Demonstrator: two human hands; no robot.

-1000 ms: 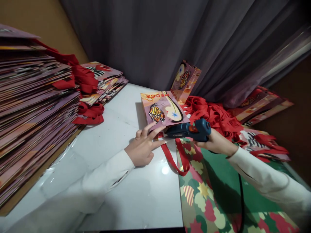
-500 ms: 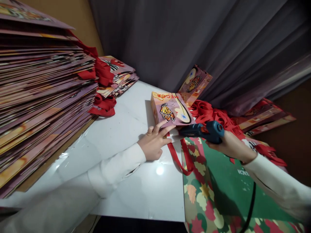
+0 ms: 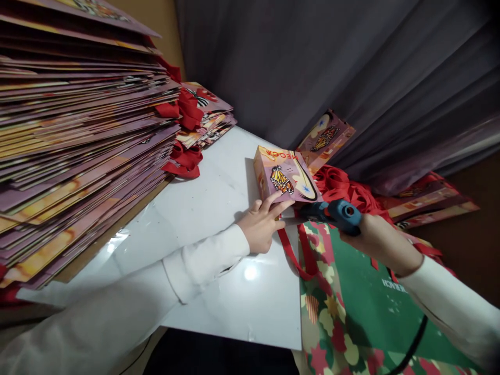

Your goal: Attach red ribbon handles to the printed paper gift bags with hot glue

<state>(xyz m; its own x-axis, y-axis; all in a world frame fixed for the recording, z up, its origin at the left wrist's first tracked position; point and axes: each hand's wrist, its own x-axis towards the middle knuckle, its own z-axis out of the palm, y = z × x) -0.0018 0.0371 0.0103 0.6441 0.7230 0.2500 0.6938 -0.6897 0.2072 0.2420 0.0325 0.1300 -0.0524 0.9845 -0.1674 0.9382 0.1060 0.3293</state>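
A patterned box-shaped gift bag with MECCA lettering and a butterfly lies on the white table. My left hand rests against its near side, fingers stretched out and apart, fingertips touching the edge. My right hand is closed around a dark blue glue gun. The gun's front end sits at the bag's near right edge, just beyond my left fingertips; its tip is hidden or too dark to make out. A red ribbon handle loops down from the bag onto the table edge.
A tall stack of flat patterned bags rises on the left, with a smaller stack behind. Red ribbons and more bags lie at the back right. A green sheet with a camouflage border covers the right side. A black cord trails below.
The whole view has shifted slightly, so the table and bags appear further right. My right hand has tilted the glue gun a little. My left hand keeps its place against the bag.
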